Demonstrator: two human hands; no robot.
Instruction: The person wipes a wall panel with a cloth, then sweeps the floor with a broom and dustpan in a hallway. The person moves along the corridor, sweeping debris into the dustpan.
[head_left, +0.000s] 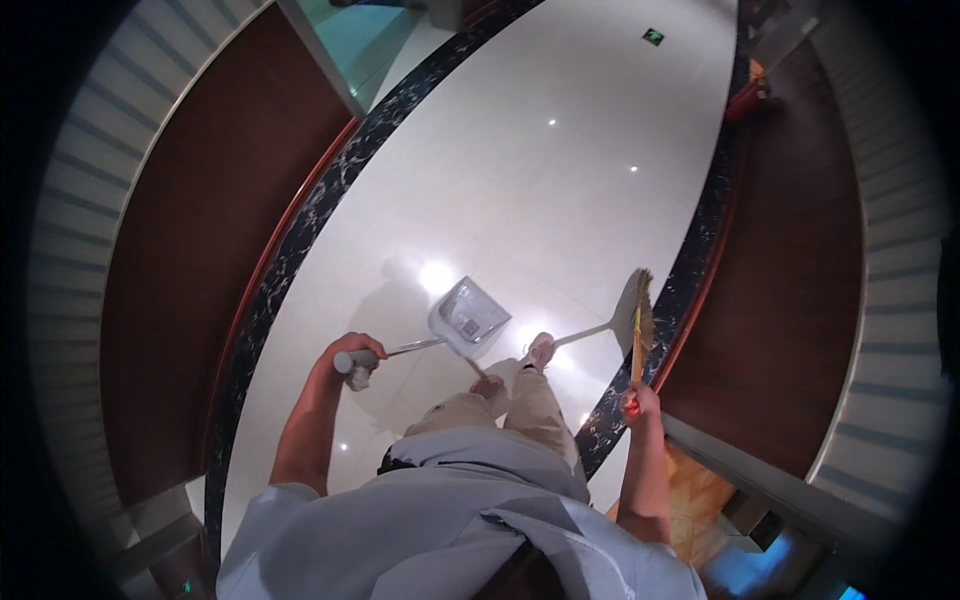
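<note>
My left hand (358, 354) grips the grey handle of a long-handled dustpan (469, 319), along with a crumpled white cloth or paper whose kind I cannot tell. The pan's light grey scoop is at the floor ahead of my feet, with a small dark patch inside it. My right hand (639, 405) is closed around the handle of a broom (637, 341), its end showing red in my fist. The broom's straw-coloured bristles point away from me, near the dark border on the right. Whether they touch the floor is not plain.
Pale glossy floor (525, 195) runs ahead, edged by black marbled borders (330, 180). Dark red-brown wall panels (217, 195) rise on both sides. A red fire extinguisher (746, 101) stands at the far right wall. A green sign (653, 36) marks the floor. Doorways open behind right and ahead left.
</note>
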